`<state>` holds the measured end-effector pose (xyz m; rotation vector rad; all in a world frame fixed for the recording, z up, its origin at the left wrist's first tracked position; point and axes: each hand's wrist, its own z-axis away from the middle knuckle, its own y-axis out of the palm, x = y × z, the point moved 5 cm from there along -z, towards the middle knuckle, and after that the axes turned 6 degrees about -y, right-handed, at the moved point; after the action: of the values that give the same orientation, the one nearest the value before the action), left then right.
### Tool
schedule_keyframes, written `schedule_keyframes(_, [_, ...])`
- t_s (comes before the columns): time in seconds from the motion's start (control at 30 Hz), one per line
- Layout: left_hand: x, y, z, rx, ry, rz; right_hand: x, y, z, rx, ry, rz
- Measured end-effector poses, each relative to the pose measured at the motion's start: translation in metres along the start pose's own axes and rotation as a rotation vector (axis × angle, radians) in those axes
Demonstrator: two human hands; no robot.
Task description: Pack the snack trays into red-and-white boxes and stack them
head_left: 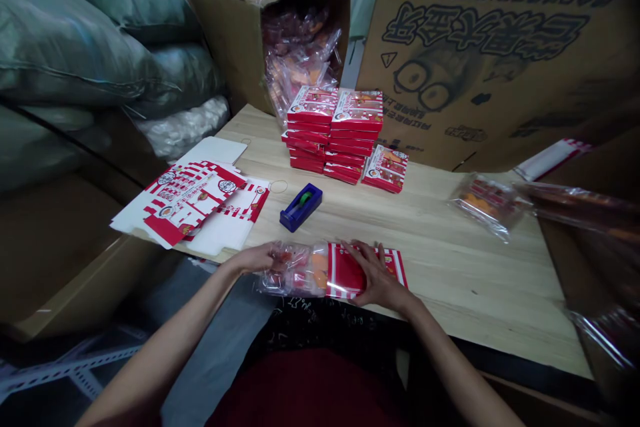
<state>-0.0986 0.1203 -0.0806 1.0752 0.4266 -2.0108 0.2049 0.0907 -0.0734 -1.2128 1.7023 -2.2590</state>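
pouch (295,273) seemingly in carton (341,275), dispenser (301,206) behind

Dim indoor light, brightest on the wooden table (450,247) at centre; corners fall dark. Strong wide-angle bending at edges. Right edge blurred, possibly plastic glare.

I sit in a packing storeroom: big brown cardboard cartons (490,47) wall in my pale wooden table (450,260), bulging grey-green sacks (75,47) pile up on my left, and stacks of closed red-and-white printed boxes (333,133) stand beside flat unfolded box blanks (195,203).
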Motion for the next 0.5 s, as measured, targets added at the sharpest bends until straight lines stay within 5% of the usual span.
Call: schedule_keyframes(0.5, [-0.012, 0.002, -0.022, 0.061, 0.019, -0.083, 0.002, -0.001, 0.003, -0.041, 0.009, 0.093])
